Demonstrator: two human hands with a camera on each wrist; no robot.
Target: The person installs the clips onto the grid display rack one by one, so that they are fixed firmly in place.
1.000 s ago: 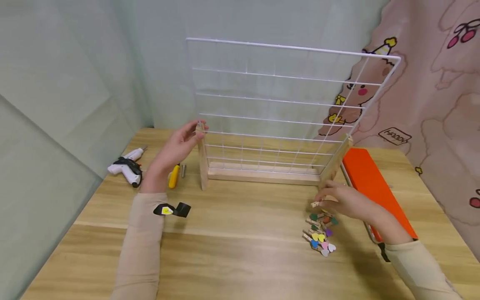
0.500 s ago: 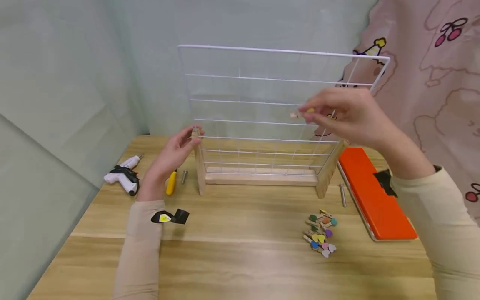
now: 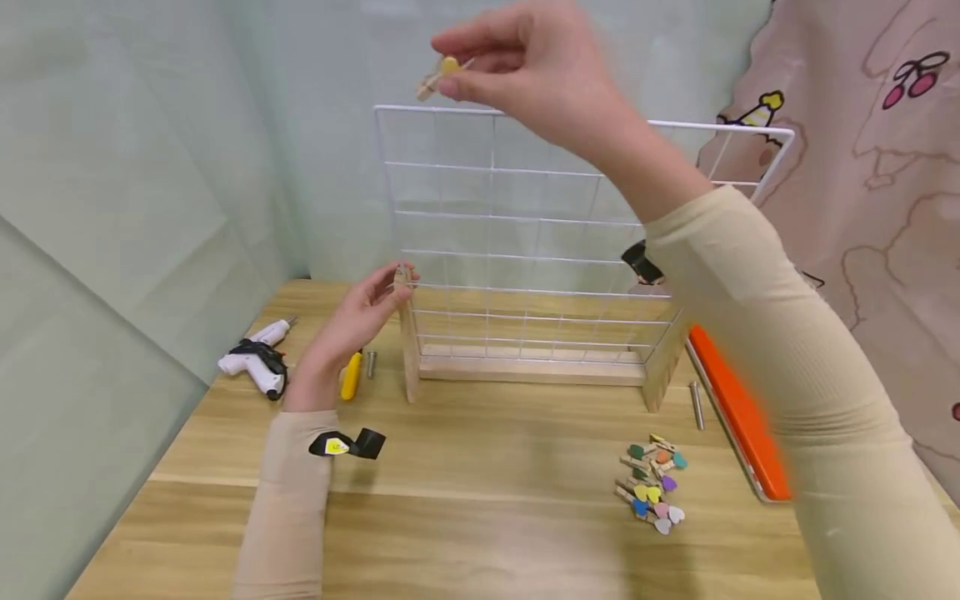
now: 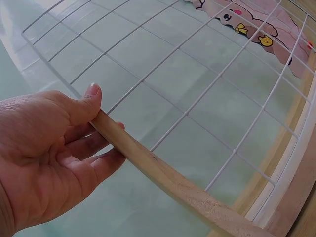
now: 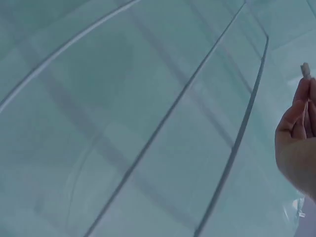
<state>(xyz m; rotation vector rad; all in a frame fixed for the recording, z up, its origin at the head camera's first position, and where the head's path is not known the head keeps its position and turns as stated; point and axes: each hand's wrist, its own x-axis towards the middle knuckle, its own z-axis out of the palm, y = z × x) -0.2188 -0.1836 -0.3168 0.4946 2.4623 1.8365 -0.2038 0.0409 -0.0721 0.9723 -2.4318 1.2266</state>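
Note:
A white wire grid panel [image 3: 491, 220] stands in a wooden base [image 3: 525, 369] with a short upright post at each end. My left hand [image 3: 358, 321] grips the top of the left wooden post [image 3: 409, 350]; in the left wrist view the thumb [image 4: 92, 102] lies on one side of it and the fingers curl round the other. Above the grid's top bar, left of its middle, my right hand [image 3: 536, 71] pinches a small wooden clothespin [image 3: 429, 86] with a yellow decoration. That clothespin [image 5: 305, 70] sticks up from the fingertips in the right wrist view.
Several heart-trimmed clothespins [image 3: 651, 487] lie piled at the right front. Beside them are a metal bolt [image 3: 697, 406] and a red-orange case [image 3: 738, 417], partly behind the right sleeve. To the left lie a glue gun [image 3: 257, 358], a yellow-handled tool [image 3: 351, 377] and another bolt [image 3: 371, 364].
My right hand has lifted from the pile with a clothespin and swung up and left to above the grid's top bar. The left hand has stayed on the post.

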